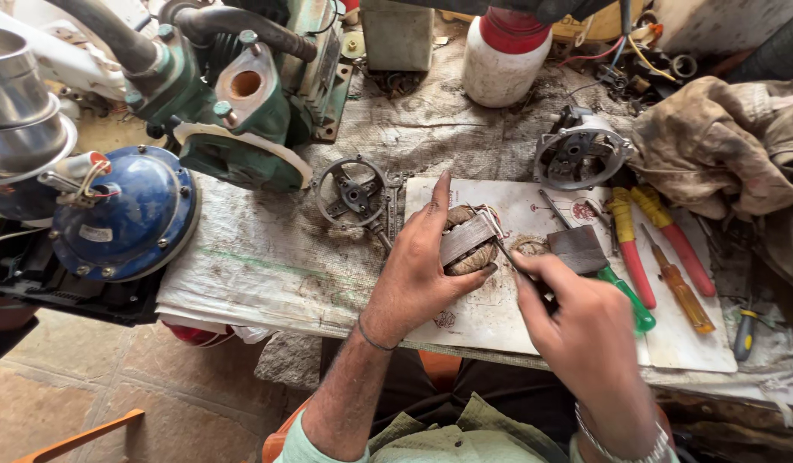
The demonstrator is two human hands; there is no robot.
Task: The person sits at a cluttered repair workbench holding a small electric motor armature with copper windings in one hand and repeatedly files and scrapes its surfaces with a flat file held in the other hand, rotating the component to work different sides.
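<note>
My left hand [418, 274] grips a small motor stator [467, 240], a metal core wound with brownish coil wire, over a white sheet [499, 317] on the bench. My right hand [576, 321] pinches a thin metal tool [505, 254] whose tip touches the stator's right side. A green-handled screwdriver [628, 300] lies under my right hand, beside a dark flat block [578, 249].
Pliers with yellow and red handles [636, 249] and an orange screwdriver [684, 296] lie at right. A round metal end bracket [353, 193] and a motor housing [578, 150] sit behind. A green pump [242, 103], blue dome cover [130, 214], white bottle [499, 60] and dirty cloth [722, 146] crowd the bench.
</note>
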